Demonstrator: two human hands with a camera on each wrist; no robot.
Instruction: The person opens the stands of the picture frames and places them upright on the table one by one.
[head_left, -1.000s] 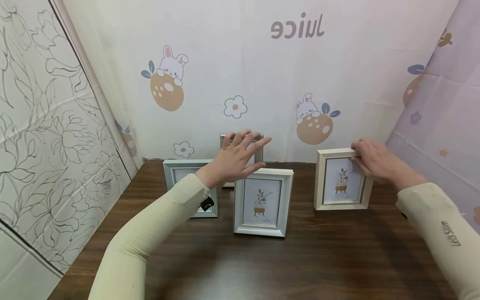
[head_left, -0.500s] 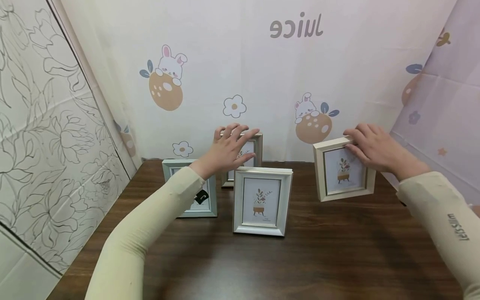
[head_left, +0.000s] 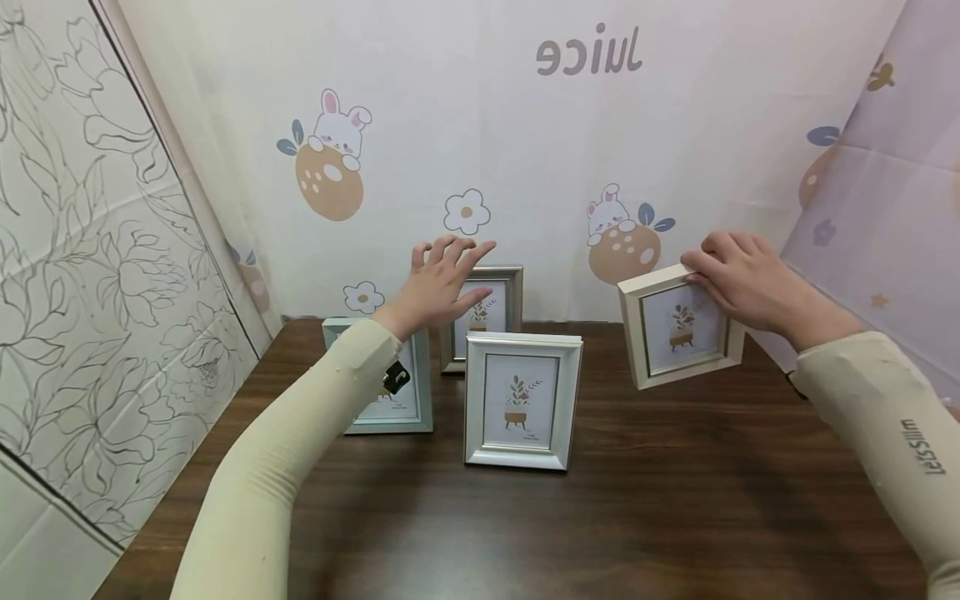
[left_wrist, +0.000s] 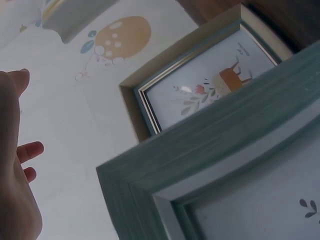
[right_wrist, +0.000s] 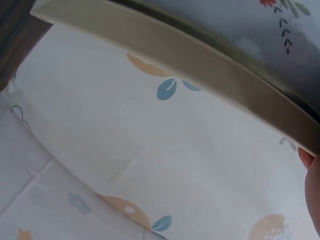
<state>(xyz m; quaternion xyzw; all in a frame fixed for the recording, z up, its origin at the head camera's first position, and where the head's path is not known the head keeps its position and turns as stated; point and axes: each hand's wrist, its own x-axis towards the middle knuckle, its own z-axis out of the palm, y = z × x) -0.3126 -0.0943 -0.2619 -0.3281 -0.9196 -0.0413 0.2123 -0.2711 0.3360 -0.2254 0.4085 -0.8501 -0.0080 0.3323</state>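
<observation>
A cream picture frame (head_left: 633,333) with a potted-plant print hangs tilted above the table at the right, and my right hand (head_left: 757,279) grips its top right corner. In the right wrist view a long cream edge (right_wrist: 165,55) of that frame crosses the top. My left hand (head_left: 435,283) is in the air with fingers spread, holding nothing. Behind it stands a champagne-coloured picture frame (head_left: 514,300). Below the left wrist is a grey-green picture frame (head_left: 425,383), partly hidden by the sleeve. A white picture frame (head_left: 521,461) stands upright in front, near the middle.
The dark wooden table (head_left: 480,533) carries the standing frames. A white curtain (head_left: 480,100) printed with rabbits and fruit hangs close behind it. A flower-patterned panel (head_left: 135,233) borders the left side, and a lilac curtain (head_left: 907,217) the right.
My right hand has lifted the cream frame off the table and tilted it. My left hand has drawn left and slightly up, uncovering more of the champagne-coloured frame.
</observation>
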